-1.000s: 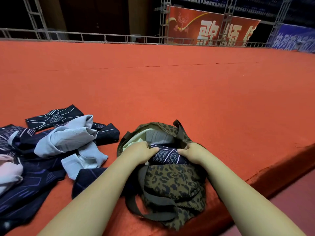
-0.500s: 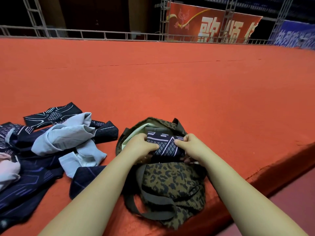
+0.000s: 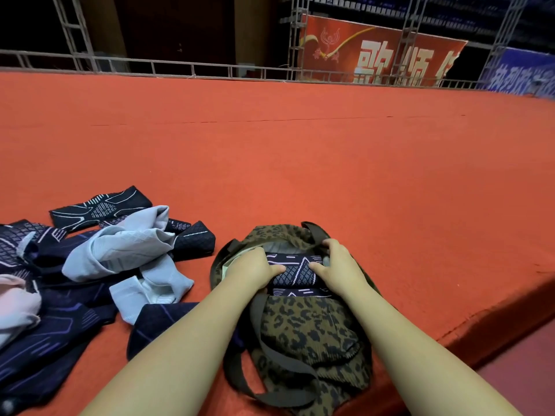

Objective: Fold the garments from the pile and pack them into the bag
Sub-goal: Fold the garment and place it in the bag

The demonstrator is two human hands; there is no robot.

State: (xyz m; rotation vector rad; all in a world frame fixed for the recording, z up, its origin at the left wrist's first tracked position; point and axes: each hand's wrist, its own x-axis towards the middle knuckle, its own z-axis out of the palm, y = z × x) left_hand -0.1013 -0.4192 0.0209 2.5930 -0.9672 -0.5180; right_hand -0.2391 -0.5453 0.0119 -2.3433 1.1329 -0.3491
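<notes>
Both hands have pushed the folded garment (image 3: pixel 295 273) deeper into the bag (image 3: pixel 312 331) since a moment ago. Left hand (image 3: pixel 253 268) and right hand (image 3: pixel 336 267) grip its ends, fingers curled. At 9 o'clock the pile (image 3: pixel 90 271) lies on the red surface (image 3: pixel 300 163).

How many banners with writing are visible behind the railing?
2: a red banner behind the railing at top centre-right, and a blue banner at the far right edge, partly cut off.

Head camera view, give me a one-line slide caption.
Both hands press a folded navy patterned garment into the leopard-print bag beside the unfolded pile.
</notes>
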